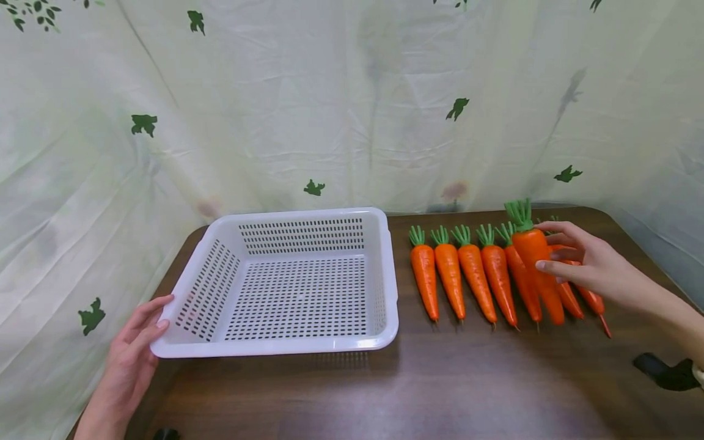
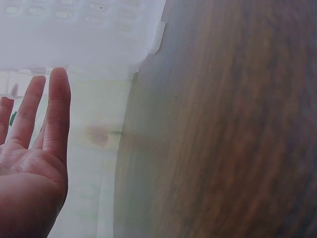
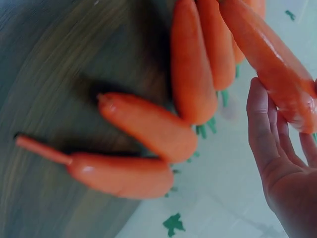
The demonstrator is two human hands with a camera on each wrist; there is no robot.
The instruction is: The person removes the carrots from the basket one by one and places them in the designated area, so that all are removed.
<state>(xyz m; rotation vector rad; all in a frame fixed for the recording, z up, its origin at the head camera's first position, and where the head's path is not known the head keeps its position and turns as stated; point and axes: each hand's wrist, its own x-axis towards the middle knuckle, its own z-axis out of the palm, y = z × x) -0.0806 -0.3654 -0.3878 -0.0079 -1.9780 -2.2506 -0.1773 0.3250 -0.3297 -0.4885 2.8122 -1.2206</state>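
Note:
A white plastic basket (image 1: 275, 349) with slotted walls stands on the left part of the table. My left hand (image 1: 129, 354) touches its near left rim; in the left wrist view the fingers (image 2: 58, 109) look straight, their tips at the basket. At the right, my right hand (image 1: 591, 260) pinches a carrot (image 1: 531, 247) near its thick green-topped end, with thumb and fingers on its side. This carrot is tilted above a row of several orange carrots (image 1: 448, 275), partly covering those behind it. In the right wrist view the held carrot (image 3: 272, 59) is apart from those lying below.
The dark wooden table (image 1: 440, 385) extends in front of the basket and carrots. A pale curtain (image 1: 308, 110) with green leaf shapes hangs behind and beside it. At the right carrot's tip is a thin red-orange end (image 3: 42, 148). A black object (image 1: 668, 371) is near my right forearm.

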